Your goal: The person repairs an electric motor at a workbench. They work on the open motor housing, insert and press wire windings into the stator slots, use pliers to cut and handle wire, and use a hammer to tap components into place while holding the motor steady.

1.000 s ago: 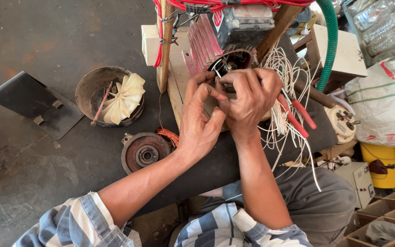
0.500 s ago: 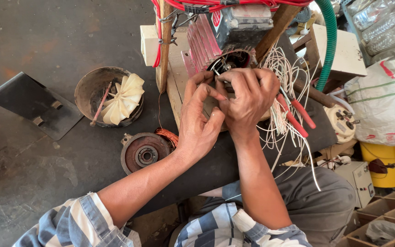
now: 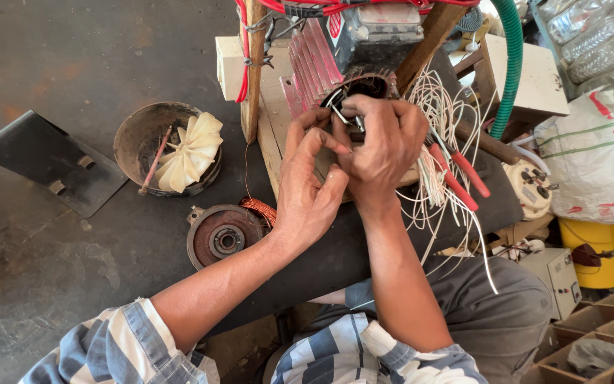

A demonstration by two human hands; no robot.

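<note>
Evidently both hands, left hand and right hand, pinch together on thin wire leads at the motor's open end on the bench; fingertip grip, gentle tension, avoids kinking.

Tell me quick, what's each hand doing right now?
Left hand: fingers curled, tips at the motor opening; a grip cannot be told.
Right hand: closed, pinching thin wires at the opening.

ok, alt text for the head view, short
Both hands, left hand and right hand, work on wires at the open end of a finned electric motor on a dark bench. Loose white wires and red-handled pliers lie beside; a white fan sits in a metal cover.
</note>
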